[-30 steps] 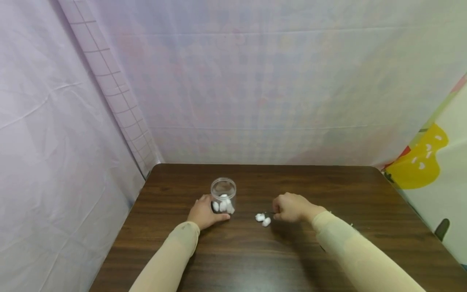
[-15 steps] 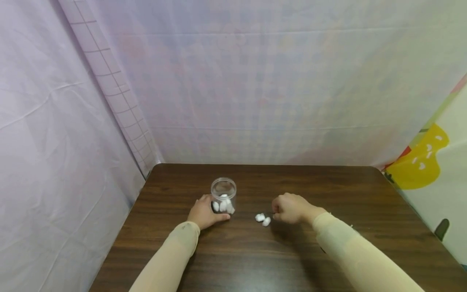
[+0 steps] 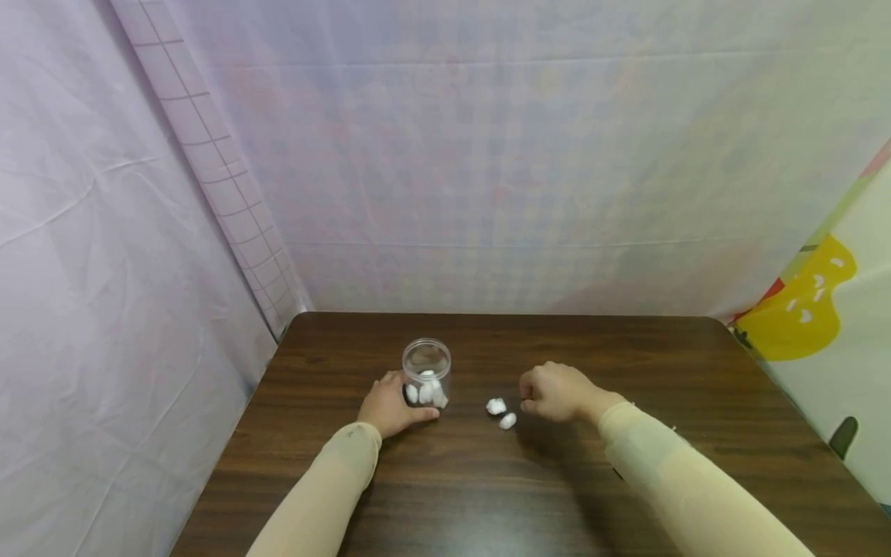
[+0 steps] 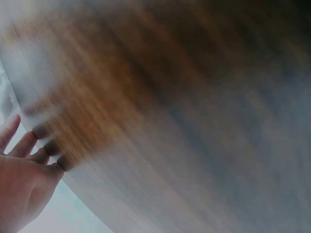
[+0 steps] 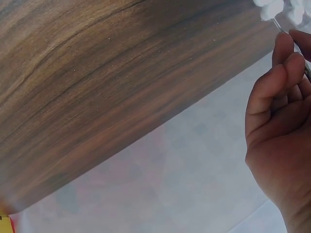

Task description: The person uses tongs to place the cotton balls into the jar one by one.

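Observation:
In the head view my left hand (image 3: 388,406) holds the side of a clear open jar (image 3: 427,360), its thumb lying along the near side. White cotton balls (image 3: 428,391) are piled inside the jar. My right hand (image 3: 557,392), to the right of the jar, pinches thin metal tweezers (image 5: 278,24), best seen in the right wrist view. One cotton ball (image 3: 496,407) is at the tweezers' tip, just above the table. A second cotton ball (image 3: 508,422) lies close by, nearer to me. The left wrist view shows the left hand (image 4: 24,179) at its edge, without the jar.
A dark wood-grain table (image 3: 445,480) bears everything. Pale patterned curtains (image 3: 487,170) hang behind it and at the left. A yellow shape (image 3: 800,317) is on the cloth at the right.
My right hand has risen slightly, and the farther cotton ball has moved up with the tweezers, away from the other one. The left hand and jar have stayed still.

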Tool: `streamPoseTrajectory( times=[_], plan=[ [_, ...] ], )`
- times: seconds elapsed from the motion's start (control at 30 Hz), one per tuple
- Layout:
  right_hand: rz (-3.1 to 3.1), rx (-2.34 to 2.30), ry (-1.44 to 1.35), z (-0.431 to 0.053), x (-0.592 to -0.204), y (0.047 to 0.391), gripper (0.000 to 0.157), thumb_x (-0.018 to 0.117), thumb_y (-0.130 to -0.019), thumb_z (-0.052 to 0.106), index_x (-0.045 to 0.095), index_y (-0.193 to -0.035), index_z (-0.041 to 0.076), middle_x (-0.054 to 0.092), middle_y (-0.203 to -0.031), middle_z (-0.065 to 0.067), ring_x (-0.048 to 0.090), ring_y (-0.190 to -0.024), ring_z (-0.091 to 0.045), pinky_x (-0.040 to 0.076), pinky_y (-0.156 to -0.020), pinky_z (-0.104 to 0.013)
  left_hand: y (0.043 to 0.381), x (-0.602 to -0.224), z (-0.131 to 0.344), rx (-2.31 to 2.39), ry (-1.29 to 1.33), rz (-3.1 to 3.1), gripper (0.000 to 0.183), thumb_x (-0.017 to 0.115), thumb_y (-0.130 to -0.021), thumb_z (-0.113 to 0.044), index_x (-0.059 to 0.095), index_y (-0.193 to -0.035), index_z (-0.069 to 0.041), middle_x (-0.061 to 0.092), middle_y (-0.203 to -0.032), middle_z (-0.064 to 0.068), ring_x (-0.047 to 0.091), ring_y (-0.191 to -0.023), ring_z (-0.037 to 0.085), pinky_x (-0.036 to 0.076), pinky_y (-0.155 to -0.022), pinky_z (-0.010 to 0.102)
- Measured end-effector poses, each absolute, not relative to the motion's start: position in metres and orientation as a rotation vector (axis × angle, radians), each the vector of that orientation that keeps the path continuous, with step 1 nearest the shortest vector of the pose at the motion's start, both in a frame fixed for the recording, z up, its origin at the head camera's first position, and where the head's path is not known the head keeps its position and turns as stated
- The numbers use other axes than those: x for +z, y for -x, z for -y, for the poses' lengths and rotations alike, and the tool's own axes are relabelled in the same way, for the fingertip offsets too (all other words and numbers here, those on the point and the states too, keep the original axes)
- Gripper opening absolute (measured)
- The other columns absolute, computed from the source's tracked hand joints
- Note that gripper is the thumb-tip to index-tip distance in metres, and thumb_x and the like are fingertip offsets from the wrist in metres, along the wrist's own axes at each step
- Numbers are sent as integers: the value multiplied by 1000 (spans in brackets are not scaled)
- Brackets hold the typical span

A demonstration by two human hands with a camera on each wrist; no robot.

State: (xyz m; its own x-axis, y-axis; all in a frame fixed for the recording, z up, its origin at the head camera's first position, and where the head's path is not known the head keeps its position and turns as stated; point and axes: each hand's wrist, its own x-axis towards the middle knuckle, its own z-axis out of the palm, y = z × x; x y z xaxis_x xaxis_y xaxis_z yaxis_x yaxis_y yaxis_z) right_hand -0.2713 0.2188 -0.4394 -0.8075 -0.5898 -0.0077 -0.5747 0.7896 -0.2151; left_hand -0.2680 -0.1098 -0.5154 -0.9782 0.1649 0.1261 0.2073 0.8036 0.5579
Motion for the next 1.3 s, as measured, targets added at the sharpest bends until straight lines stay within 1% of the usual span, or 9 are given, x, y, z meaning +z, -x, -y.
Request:
streamPoseTrajectory(
  times=[0.37,0.77,1.1,1.3],
  plan=[
    [-2929,-321,936,-221,-438,272,13,74,-83,24,63,-76,23,52,-63,13,50,-58,-8,46,-52,-32,268,-516,109,-924,310,2904,90,83,-69,-62,57,-134,-6,58,-131,16,55,-123,35,25,-116,57],
    [-2976,-332,923,-223,-429,275,8,72,-84,24,66,-80,20,52,-64,11,50,-57,-9,44,-49,-31,267,-515,109,-915,309,2908,90,83,-69,-63,56,-135,-6,58,-130,16,55,-122,35,25,-115,57],
    [-3041,-328,899,-218,-420,282,11,71,-86,25,63,-79,20,53,-65,11,49,-56,-10,43,-47,-31,270,-517,110,-916,319,2899,90,84,-69,-62,57,-134,-6,58,-131,16,55,-122,35,25,-115,58],
    [-3105,-327,867,-208,-404,287,14,71,-86,27,61,-78,22,53,-65,11,49,-56,-12,41,-46,-32,269,-516,110,-914,318,2912,90,84,-69,-62,57,-134,-6,58,-132,16,55,-123,34,25,-115,58]
  ],
)
